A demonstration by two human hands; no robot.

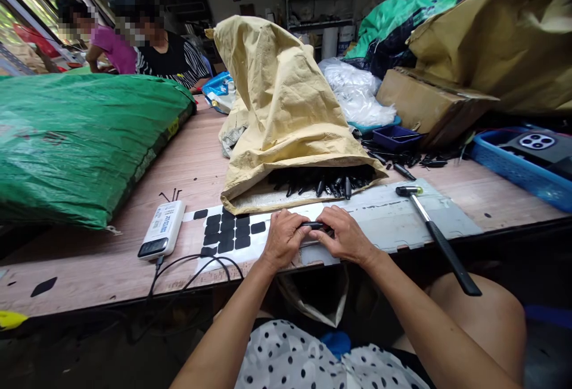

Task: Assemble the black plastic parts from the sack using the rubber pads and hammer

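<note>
Between my two hands lies a slim black pen-like piece (313, 224), held level just above the table's front edge. My left hand (286, 235) pinches its left end, and my right hand (343, 234) grips the right end, partly hiding it. Directly behind them a tan sack (286, 109) lies with its mouth toward me. Many similar black pieces (330, 185) spill inside that mouth. Left of my hands, rounded black square stickers (227, 235) sit on a white sheet. A hammer (435, 234) with a black handle rests to the right, its handle overhanging the edge.
A white power bank (161, 231) with a black cable (192, 258) lies left. A big green sack (84, 145) fills the far left. At right stand a blue basket (527, 168), a cardboard box (433, 103) and a small dark tray (395, 137). Two people sit at the back left.
</note>
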